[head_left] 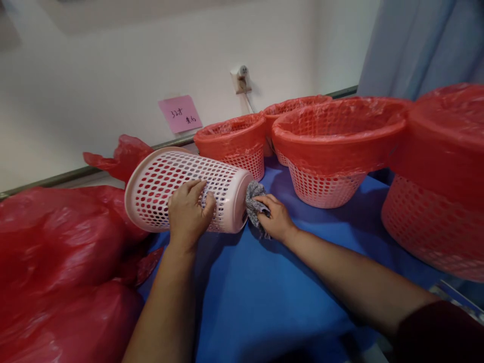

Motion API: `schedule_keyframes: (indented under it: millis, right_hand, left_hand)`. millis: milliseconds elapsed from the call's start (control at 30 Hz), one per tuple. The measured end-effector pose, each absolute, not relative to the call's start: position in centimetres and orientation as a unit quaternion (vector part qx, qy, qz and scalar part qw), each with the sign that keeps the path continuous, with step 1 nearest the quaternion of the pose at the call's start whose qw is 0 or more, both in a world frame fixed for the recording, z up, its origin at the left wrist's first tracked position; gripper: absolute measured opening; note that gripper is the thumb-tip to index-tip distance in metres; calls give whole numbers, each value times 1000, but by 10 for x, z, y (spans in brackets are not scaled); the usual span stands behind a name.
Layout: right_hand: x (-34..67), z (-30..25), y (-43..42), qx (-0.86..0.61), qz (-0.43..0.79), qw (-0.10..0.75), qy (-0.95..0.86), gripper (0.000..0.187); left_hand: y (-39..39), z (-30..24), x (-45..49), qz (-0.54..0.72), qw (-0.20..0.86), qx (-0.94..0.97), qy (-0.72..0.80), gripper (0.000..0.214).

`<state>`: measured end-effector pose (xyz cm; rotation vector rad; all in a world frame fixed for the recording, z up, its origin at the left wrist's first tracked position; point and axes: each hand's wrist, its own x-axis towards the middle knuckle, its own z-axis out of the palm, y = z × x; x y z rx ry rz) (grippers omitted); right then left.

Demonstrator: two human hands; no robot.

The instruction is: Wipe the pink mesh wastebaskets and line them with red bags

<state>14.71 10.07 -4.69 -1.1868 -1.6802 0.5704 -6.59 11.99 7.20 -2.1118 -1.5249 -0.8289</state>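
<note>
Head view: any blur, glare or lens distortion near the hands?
Head view: left hand, right hand, pink basket and grey cloth fairly sharp; edges stretch, the lined basket at far right looks swollen and soft; even light, faint shadow under the pink basket on the blue cover, mild sheen on the red bags.

Left hand (188, 212): bare, with short nails.
Left forearm (166, 302): bare on all the length that shows, down to the lower edge.
Right hand (275, 218): bare, like the other one.
Right forearm (351, 280): bare from the wrist up to near the elbow.
Sleeve (438, 330): dark maroon cloth, plain, on the right arm only, beginning near the elbow.
</note>
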Motion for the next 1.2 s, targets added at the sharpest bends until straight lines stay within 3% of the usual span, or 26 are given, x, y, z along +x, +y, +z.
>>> schedule_keyframes:
  millis: [100,300,367,467,533,700,767,900,1000,1100,1200]
  right_hand:
    - [143,-42,86,-383,204,513,-740,54]
    - [141,-47,91,-496,269,347,-749,35]
    - [143,-46,93,-502,261,378,-733,37]
    - [143,-42,88,-435,204,499,-721,51]
    - [141,-40,83,-379,185,520,-743,55]
    - [141,-41,84,-467,244,337,-780,37]
    - [144,-40,87,-484,237,374,-755,38]
    - [144,-34,88,-406,156,546,-717,59]
    - [141,-36,93,-403,175,505,-743,58]
    - [142,-43,103,-504,236,439,-705,50]
    - [146,-43,112,-535,240,455,-670,57]
  left_hand:
    - [120,72,-67,-297,203,-756,-547,44]
    - [121,71,-68,-308,192,-759,-541,42]
    - [121,71,-68,-308,192,-759,-541,41]
    - [121,70,-68,-307,191,-758,-544,41]
    - [122,70,-69,-307,191,-758,-543,43]
    - [124,68,-71,-319,194,-763,-527,46]
    - [125,67,-72,-323,199,-764,-522,46]
    - [126,66,-72,-324,202,-763,-522,46]
    - [126,65,-73,-325,203,-762,-521,47]
    - [126,65,-73,-327,205,-762,-521,46]
    - [126,65,-72,-324,206,-761,-523,45]
